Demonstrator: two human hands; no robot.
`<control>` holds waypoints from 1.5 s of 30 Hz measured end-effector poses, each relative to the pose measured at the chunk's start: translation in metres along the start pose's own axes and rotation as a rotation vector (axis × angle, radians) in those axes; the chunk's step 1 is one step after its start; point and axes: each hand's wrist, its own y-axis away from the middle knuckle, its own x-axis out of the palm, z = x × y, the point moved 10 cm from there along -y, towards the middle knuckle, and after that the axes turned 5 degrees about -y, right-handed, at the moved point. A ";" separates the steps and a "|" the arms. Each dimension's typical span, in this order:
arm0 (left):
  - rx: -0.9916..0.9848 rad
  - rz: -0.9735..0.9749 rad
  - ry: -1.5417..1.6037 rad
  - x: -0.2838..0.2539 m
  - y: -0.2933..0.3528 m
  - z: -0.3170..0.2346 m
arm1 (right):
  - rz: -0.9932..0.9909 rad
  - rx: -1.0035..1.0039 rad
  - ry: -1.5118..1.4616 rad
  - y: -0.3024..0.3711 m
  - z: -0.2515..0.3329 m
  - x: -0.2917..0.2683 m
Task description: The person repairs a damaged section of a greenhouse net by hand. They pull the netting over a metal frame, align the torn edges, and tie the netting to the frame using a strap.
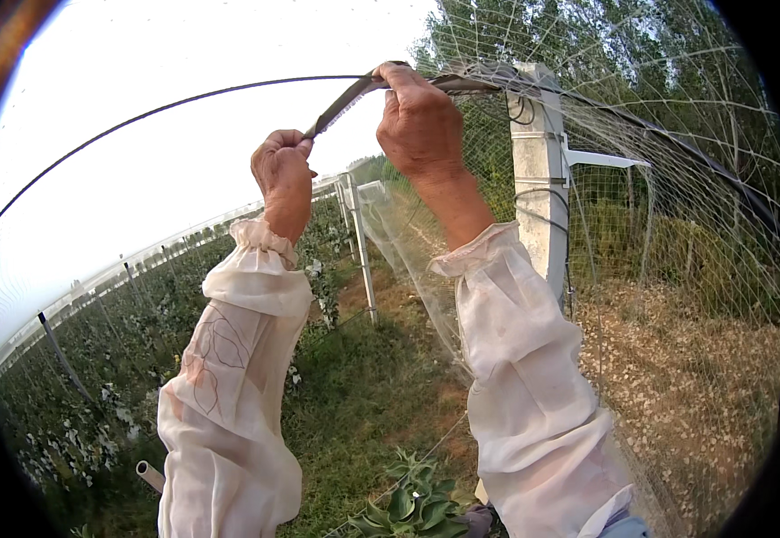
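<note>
Both my arms, in pale sheer sleeves, reach up toward a dark cable (228, 89) that runs across the view. My left hand (284, 170) pinches the lower end of a dark, frayed strip of cloth (340, 107). Higher up, my right hand (421, 121) is closed on the same strip where it meets the cable; its fingertips are partly hidden. The strip slants taut between the two hands. Right of my right hand, more dark material runs along the cable to the top of a concrete post (538, 179), which has wire wound round it.
Fine netting (677, 117) spreads from the post to the right, with a white bracket (610, 160) beside it. Clear sheeting (408, 255) hangs behind my right arm. Rows of plants with poles (62, 354) stand at left. A leafy plant (412, 502) grows below, near a pipe end (149, 475).
</note>
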 end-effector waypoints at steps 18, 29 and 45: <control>0.019 0.356 0.886 -0.052 0.011 -0.082 | 0.052 0.134 0.066 0.000 0.011 0.005; 0.282 0.196 0.768 -0.062 0.045 -0.150 | 0.050 0.128 0.039 -0.003 0.009 0.004; 0.453 0.128 0.634 -0.067 0.044 -0.141 | -0.303 0.005 -0.128 0.030 0.043 -0.031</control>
